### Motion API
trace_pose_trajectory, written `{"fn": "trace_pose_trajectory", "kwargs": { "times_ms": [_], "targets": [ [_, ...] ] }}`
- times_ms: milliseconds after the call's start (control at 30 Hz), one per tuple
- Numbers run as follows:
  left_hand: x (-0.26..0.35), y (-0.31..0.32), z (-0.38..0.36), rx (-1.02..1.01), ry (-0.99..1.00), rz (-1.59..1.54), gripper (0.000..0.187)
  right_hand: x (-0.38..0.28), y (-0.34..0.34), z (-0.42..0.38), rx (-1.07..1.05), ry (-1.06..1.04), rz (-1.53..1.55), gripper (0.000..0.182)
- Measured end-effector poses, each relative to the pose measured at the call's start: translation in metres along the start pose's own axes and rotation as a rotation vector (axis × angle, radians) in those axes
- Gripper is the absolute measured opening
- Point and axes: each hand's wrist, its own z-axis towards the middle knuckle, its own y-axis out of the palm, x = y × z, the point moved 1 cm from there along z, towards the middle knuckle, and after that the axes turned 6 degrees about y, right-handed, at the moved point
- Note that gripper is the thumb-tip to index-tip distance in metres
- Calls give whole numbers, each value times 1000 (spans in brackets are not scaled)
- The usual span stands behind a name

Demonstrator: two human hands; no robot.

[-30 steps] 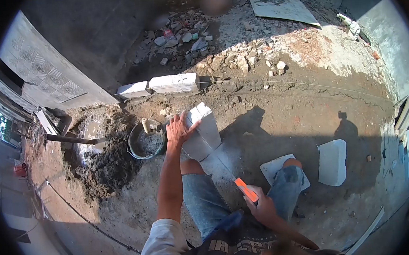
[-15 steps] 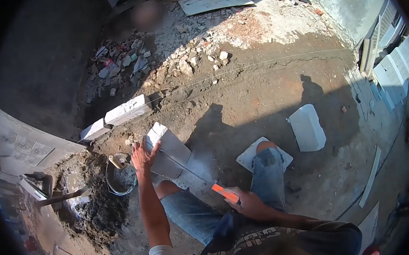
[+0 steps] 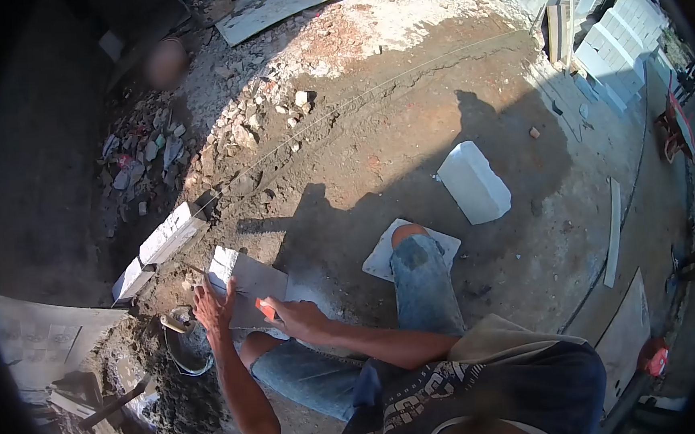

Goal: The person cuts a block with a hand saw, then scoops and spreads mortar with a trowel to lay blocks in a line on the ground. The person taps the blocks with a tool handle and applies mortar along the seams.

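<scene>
A pale lightweight building block (image 3: 257,281) lies on the ground before my left knee. My left hand (image 3: 214,308) rests on its left edge with the fingers spread. My right hand (image 3: 300,320) is closed around the orange handle of a handsaw (image 3: 266,309), right at the block's near side. The blade stretches over the block toward my left hand; much of it is hard to make out. Beside my left hand stands a bucket (image 3: 193,369), with a wooden-handled trowel (image 3: 174,323) at its rim.
Two set blocks (image 3: 170,234) stand in a row at left, along a stretched string (image 3: 371,93). A wet mortar heap (image 3: 180,418) lies at lower left. My right knee is over a white slab (image 3: 377,257); another block piece (image 3: 474,182) lies beyond it. Rubble (image 3: 138,155) covers the far left.
My right hand has pushed the saw forward and left, so the handle now meets the block. The left hand stays on the block. The view has turned rightward.
</scene>
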Motion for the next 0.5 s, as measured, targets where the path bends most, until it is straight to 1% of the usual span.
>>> {"fn": "trace_pose_trajectory", "kwargs": {
  "times_ms": [33, 100, 133, 167, 200, 267, 300, 333, 400, 433, 467, 500],
  "targets": [
    [3, -1, -2, -10, -4, 69, 91, 0, 10, -6, 49, -20, 2, 40],
    [6, -4, -1, -10, -32, 23, 93, 7, 18, -8, 147, -81, -25, 43],
    [6, -5, -1, 0, -54, -5, 94, 16, 7, -12, 40, -90, 8, 48],
    [1, -8, 3, -21, -53, -26, 94, 25, -6, -32, -18, -40, -73, 50],
    [-7, -10, 10, -39, -49, -46, 94, 28, -28, -60, -71, 10, -153, 52],
    [-19, -2, 18, -75, -71, -122, 95, 33, -79, -127, -169, 120, -169, 54],
    [-17, 1, 18, -53, -74, -94, 95, 42, -98, -157, -87, 44, -154, 54],
    [-9, 1, 19, -31, -79, -56, 95, 47, -104, -170, -7, -35, -128, 53],
    [2, -2, 0, -15, -76, 7, 95, 32, -88, -147, -28, -14, -64, 48],
    [9, -2, -5, 22, -71, 10, 95, 23, -82, -122, -26, -21, -45, 46],
    [12, 3, -11, 51, -51, 16, 95, 24, -64, -73, -62, 16, -117, 44],
    [24, -2, -16, 31, -75, 43, 97, 26, -33, -25, -82, 54, -185, 42]
  ]
}}
